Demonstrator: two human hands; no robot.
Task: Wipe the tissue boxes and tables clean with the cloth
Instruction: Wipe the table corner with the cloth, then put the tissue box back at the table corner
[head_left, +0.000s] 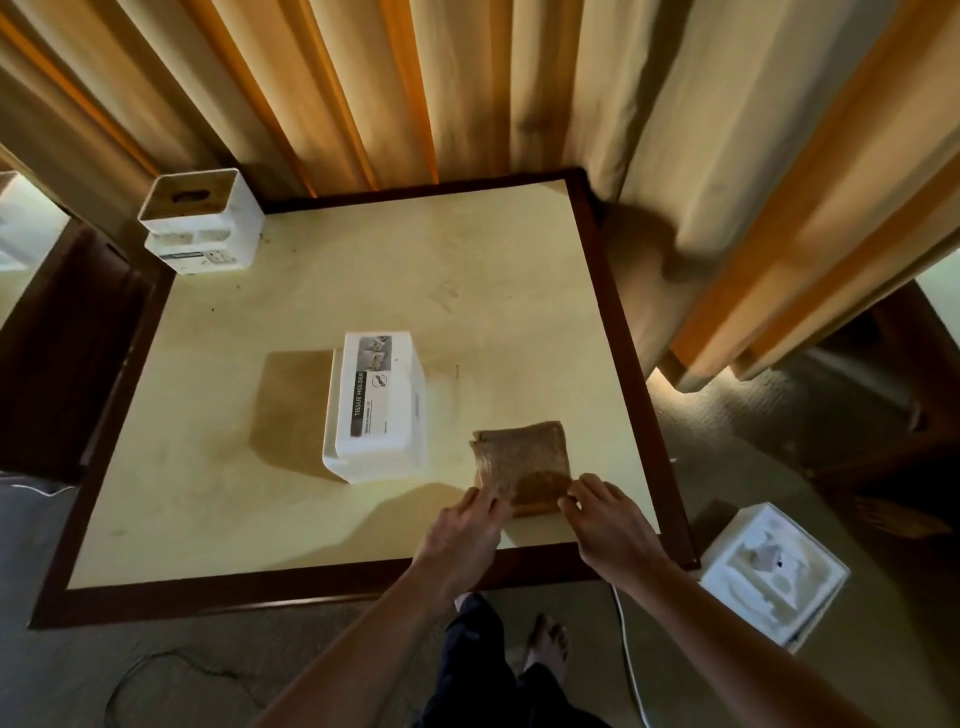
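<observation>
Left hand (470, 525) and right hand (605, 519) each pinch a near corner of the folded brown square cloth (522, 462), lower centre-right on the cream table (260, 509), beside the white tissue box (376, 408).

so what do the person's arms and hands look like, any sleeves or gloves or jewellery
Both forearms are bare as far as the frame shows: no sleeves in view. The left hand and right hand wear no gloves, and no watch, bracelet or ring is visible, though the dim light could hide something small.
</observation>
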